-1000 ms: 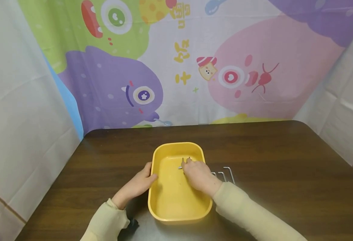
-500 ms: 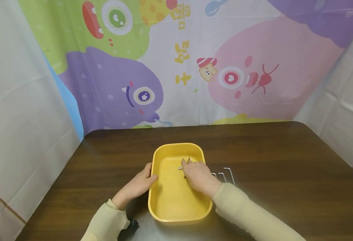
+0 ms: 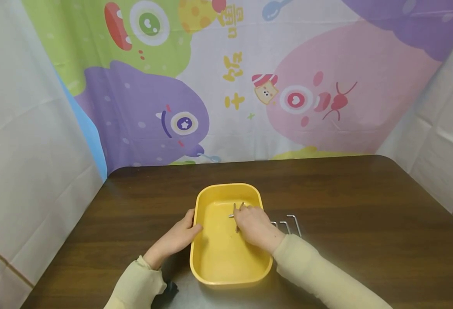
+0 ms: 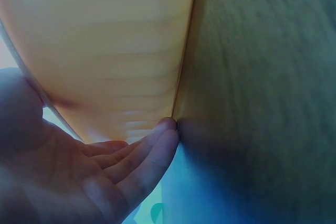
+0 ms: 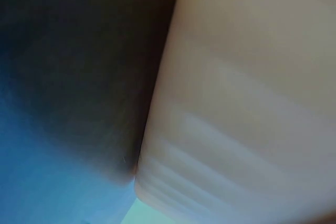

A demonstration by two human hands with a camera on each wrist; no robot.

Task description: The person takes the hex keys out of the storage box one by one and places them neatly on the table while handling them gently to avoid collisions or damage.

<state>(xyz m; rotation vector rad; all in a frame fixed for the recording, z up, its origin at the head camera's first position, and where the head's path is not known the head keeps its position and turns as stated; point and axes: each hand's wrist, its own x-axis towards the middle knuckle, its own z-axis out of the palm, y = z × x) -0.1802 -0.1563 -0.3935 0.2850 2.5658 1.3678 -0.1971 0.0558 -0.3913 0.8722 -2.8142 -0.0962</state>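
A yellow plastic tray (image 3: 226, 262) stands on the table. My left hand (image 3: 176, 235) holds its left side in the head view, thumb over the rim. In the left wrist view the fingers of my left hand (image 4: 126, 166) lie along the outer wall, tips at the bottom edge. My right hand (image 3: 255, 225) reaches into the tray with curled fingers, pinching a thin metal hex key (image 3: 237, 228) that is mostly hidden. Other thin metal pieces (image 3: 231, 215) show beyond the fingertips. The right wrist view shows only the outer wall of the tray (image 5: 236, 103), with the right hand out of sight.
Several L-shaped hex keys (image 3: 293, 223) lie on the dark wood table (image 3: 350, 201) just right of the tray, partly behind the right wrist. A black object (image 3: 169, 292) is beside the left sleeve. A printed cartoon curtain (image 3: 241, 86) hangs behind the table.
Between the right fingers the metal pieces have shifted slightly, and more of one shows below the fingers. The left hand and the tray have stayed in place.
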